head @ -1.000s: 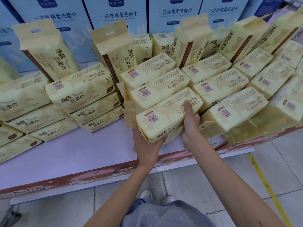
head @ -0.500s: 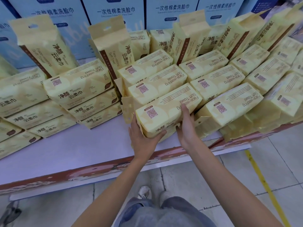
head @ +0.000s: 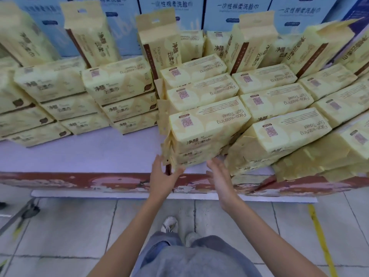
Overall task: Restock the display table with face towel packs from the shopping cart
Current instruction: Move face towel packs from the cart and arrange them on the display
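A yellow face towel pack [head: 207, 124] lies on top of a short stack at the front of the display table [head: 79, 154]. My left hand [head: 162, 176] hovers just below the stack's left front corner with straight fingers and holds nothing. To the right, my right hand [head: 219, 176] is also off the stack, fingers relaxed and empty. Several more yellow packs lie in rows behind and on both sides. The shopping cart is out of view.
Upright yellow packs [head: 159, 43] and blue boxes [head: 171, 9] line the back. The table has a worn red front edge [head: 79, 180]. A metal frame piece [head: 22, 214] sits on the tiled floor at left, a yellow floor line [head: 321, 238] at right.
Both hands have let go of the front pack and pulled back toward me. The pack now rests on the stack. The view has shifted back and down.
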`<state>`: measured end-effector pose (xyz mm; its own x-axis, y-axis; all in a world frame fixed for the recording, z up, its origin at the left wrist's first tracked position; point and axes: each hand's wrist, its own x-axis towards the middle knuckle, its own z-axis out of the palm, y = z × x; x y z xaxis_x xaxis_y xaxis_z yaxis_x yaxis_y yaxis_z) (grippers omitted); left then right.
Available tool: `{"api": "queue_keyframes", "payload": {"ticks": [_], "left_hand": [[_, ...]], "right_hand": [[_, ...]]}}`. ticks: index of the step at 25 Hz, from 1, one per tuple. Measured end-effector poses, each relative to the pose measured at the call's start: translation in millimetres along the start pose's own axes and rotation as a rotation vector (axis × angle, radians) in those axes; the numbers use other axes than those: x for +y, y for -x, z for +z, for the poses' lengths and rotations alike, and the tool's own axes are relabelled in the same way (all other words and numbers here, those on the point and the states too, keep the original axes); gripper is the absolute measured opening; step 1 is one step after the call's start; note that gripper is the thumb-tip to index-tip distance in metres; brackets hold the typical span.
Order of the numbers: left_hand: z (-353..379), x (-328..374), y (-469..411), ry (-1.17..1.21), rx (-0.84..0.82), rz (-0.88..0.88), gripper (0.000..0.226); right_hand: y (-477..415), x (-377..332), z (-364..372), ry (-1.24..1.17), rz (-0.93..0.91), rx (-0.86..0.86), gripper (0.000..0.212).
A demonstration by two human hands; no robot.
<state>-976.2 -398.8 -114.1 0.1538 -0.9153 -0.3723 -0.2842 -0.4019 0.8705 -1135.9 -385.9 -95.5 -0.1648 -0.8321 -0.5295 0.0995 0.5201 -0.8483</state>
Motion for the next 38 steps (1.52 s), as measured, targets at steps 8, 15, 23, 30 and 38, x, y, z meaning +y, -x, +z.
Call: {"api": "queue_keyframes", "payload": {"ticks": [8, 15, 23, 30, 38], "left_hand": [[-28, -86, 119, 0.162, 0.049, -0.276, 0.048], [-54, -146, 231, 0.358, 0.517, -0.515, 0.038], [-81, -186, 279, 0.683, 0.837, -0.663, 0.037], [-192, -222, 275, 0.736, 0.899, -0.683, 0.040], [-380, -252, 251, 0.656, 0.900, -0.529, 0.045]], "right_hand": [[34, 73, -32, 0.678, -0.123, -0.382, 0.042], [57, 102, 9, 0.987, -0.100, -0.715, 0.046], [84, 118, 138, 1.180, -0.272, -1.145, 0.056], [118, 140, 288, 1.258, -0.327, -1.280, 0.055], [156, 158, 421, 1.206, -0.292, -1.304, 0.049]]}}
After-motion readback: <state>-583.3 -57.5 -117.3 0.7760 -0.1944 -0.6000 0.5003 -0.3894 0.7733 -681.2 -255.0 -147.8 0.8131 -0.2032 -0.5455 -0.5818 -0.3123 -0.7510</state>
